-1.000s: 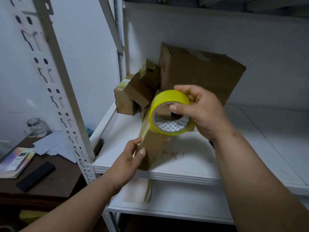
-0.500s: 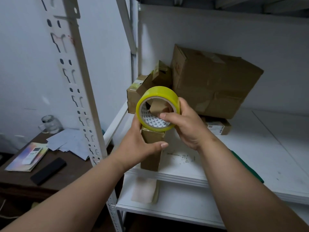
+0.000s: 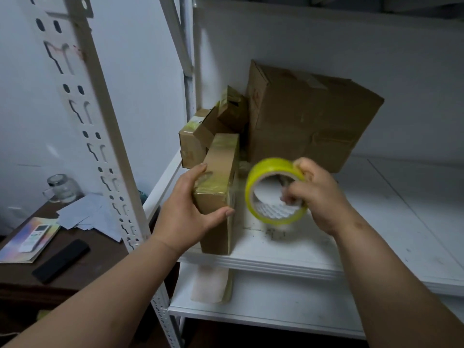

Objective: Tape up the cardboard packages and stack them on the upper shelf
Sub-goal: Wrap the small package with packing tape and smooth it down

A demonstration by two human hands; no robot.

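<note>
The long thin box [image 3: 219, 187] stands on its end at the front edge of the white shelf [image 3: 376, 222], just by the metal post [image 3: 100, 136]; the left hand [image 3: 185, 212] wraps round it near the top, thumb on the front and fingers on the far side, so it holds the box still; shiny tape already covers the upper part of the box; the right hand [image 3: 319, 197] pinches the yellow tape roll [image 3: 275, 192] by its rim, just to the right of the box; a thin clear strip seems to run from the roll to the box, but it is blurry.

The box looks light and stiff, yet its walls may bend if squeezed hard; it is tall and narrow, so it could tip over; holding it high on its sides looks like a good spot; the tape is sticky and may twist or fold on itself; the big box [image 3: 308, 116] and some small boxes [image 3: 200, 136] sit behind, at the back of the shelf.
</note>
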